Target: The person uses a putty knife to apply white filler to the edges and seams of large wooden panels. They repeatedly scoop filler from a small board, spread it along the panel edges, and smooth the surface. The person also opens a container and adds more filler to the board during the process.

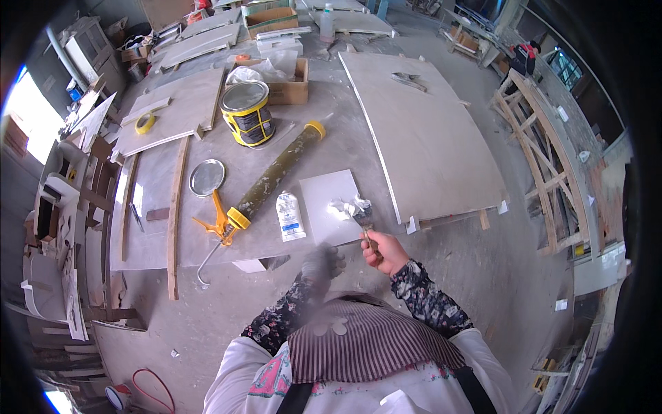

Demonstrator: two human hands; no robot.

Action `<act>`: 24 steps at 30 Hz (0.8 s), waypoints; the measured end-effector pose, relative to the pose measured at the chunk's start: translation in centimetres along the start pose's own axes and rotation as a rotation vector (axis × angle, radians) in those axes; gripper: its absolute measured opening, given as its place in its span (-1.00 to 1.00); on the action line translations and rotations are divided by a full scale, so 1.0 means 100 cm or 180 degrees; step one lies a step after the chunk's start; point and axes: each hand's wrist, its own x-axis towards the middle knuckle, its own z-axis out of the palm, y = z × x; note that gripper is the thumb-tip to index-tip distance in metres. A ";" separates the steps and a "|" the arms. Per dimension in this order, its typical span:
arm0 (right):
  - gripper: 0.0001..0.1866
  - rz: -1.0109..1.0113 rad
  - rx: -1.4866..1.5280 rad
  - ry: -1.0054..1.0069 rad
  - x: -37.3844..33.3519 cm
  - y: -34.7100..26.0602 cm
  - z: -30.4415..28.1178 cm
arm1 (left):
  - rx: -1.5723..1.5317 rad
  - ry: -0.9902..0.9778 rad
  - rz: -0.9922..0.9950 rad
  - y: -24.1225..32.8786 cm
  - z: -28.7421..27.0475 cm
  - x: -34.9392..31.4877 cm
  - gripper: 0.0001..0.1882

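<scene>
The right hand (383,252) grips a brush (363,215) working white paste (343,207), only partly spread, on the tile (324,196) ahead; the blurred left hand (323,263), grip unclear, hovers beside.

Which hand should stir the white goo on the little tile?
Probably the right hand: it holds the brush, whose tip sits in the goo. The left hand is blurred, nearer the tile.

The tin (247,112) is yellow and black with a silvery lid; the caulking gun (265,188) has an olive tube, yellow end caps and an orange handle; the square tile (324,200) is pale white, smeared with white paste (343,207); the tape roll (144,123) is yellow; the sleeves (431,300) are dark with a floral print; the apron (365,341) carries fine brown and white stripes.
</scene>
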 end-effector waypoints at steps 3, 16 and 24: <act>-0.76 0.0050 0.0110 0.0130 0.020 -0.021 0.013 | 0.0174 -0.0113 -0.0138 0.001 -0.006 0.005 -0.77; -0.62 -0.2671 -0.4951 0.0726 -0.045 -0.010 0.025 | 0.1107 -0.0284 0.0128 -0.012 -0.064 0.051 -0.72; -0.59 -0.2722 -0.4997 0.0892 -0.050 -0.016 0.022 | 0.0490 -0.0609 -0.0743 -0.003 -0.025 0.018 -0.81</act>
